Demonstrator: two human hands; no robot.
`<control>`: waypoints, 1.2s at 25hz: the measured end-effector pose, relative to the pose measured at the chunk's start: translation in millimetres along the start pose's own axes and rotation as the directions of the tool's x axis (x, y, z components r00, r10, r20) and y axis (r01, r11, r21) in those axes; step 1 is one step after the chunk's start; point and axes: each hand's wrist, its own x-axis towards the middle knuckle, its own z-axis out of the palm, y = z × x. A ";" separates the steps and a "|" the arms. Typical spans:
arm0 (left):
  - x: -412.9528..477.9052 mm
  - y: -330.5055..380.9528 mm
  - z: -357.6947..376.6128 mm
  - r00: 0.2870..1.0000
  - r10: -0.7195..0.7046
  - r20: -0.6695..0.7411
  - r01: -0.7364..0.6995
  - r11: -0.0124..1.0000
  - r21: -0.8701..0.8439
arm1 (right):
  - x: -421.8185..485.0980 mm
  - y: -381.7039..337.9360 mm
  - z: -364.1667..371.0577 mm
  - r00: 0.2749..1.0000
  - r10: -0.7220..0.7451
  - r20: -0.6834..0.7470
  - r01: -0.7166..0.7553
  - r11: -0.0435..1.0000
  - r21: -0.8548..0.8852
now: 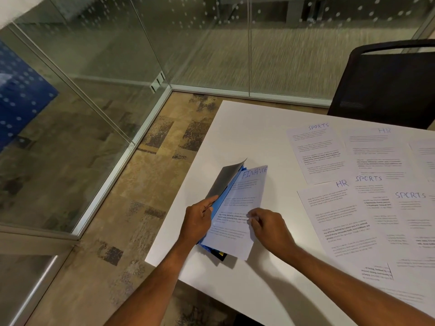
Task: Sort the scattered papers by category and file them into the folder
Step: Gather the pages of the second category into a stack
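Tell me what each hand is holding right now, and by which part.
The left hand holds the folder's grey cover lifted by its near edge. The right hand pinches the FINANCE sheet at its right edge, lower half.

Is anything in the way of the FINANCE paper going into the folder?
Nothing visible is. The left hand holds the folder's grey cover lifted, and the FINANCE paper, pinched by the right hand, lies on the open blue inside.

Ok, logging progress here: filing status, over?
Left hand holds the folder cover lifted. Right hand pinches the FINANCE sheet, lying on the open folder. SPORTS sheets and HR sheets unfiled on the table, clear of the folder.
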 end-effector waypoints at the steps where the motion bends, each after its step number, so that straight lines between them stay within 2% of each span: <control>1: -0.1 -0.2 -0.2 1.000 0.004 0.002 -0.004 1.000 0.006 | 3.6 3.5 -1.6 0.999 0.027 0.041 -0.027 1.000 -0.012; 4: -1.0 0.5 -1.6 1.000 -0.004 0.005 0.004 1.000 -0.001 | 9.4 10.7 -8.0 0.973 0.043 0.227 -0.046 0.999 0.005; 6: -1.3 0.7 -2.6 1.000 -0.009 0.000 0.009 1.000 -0.009 | 10.6 12.7 -10.8 0.959 -0.016 0.282 0.036 0.997 -0.065; 7: -1.5 0.9 -2.9 1.000 -0.010 -0.001 0.010 1.000 -0.014 | 11.1 13.2 -11.0 0.960 -0.081 0.269 0.128 0.978 -0.162; 9: -1.9 0.7 -2.9 1.000 -0.012 0.000 0.012 1.000 -0.023 | 12.7 14.4 -7.5 0.938 -0.245 0.246 0.327 0.862 -0.388; 11: -2.6 0.9 -3.0 1.000 -0.006 0.007 0.006 1.000 -0.019 | 17.7 17.0 0.0 0.885 -0.410 0.222 0.462 0.711 -0.530; 13: -2.6 -0.2 -3.3 1.000 0.005 0.008 -0.005 1.000 -0.014 | 24.8 12.5 5.6 0.818 -0.530 0.224 0.541 0.575 -0.614; 15: -2.5 -0.8 -3.7 1.000 0.012 0.006 -0.011 1.000 -0.017 | 31.8 6.4 6.2 0.721 -0.644 0.255 0.618 0.432 -0.657; 18: -1.9 0.1 -5.2 0.999 0.031 -0.009 -0.032 0.999 -0.033 | 42.0 -4.0 12.0 0.621 -0.697 0.359 0.677 0.246 -0.693; 20: -2.1 0.1 -5.6 0.999 0.042 -0.014 -0.042 0.998 -0.037 | 52.7 -6.7 23.0 0.620 -0.631 0.467 0.699 0.173 -0.694; 23: -2.3 -4.0 -4.8 0.998 0.059 -0.014 -0.059 0.998 -0.021 | 63.7 -13.8 34.8 0.638 -0.519 0.569 0.735 0.190 -0.651; 27: -3.8 -5.9 -5.9 0.997 0.072 -0.022 -0.072 0.997 -0.003 | 70.2 -22.3 38.9 0.579 -0.505 0.639 0.795 0.179 -0.579; 30: -3.4 -6.5 -7.9 0.997 0.077 -0.022 -0.077 0.997 -0.006 | 70.3 -18.3 38.4 0.578 -0.509 0.638 0.809 0.254 -0.530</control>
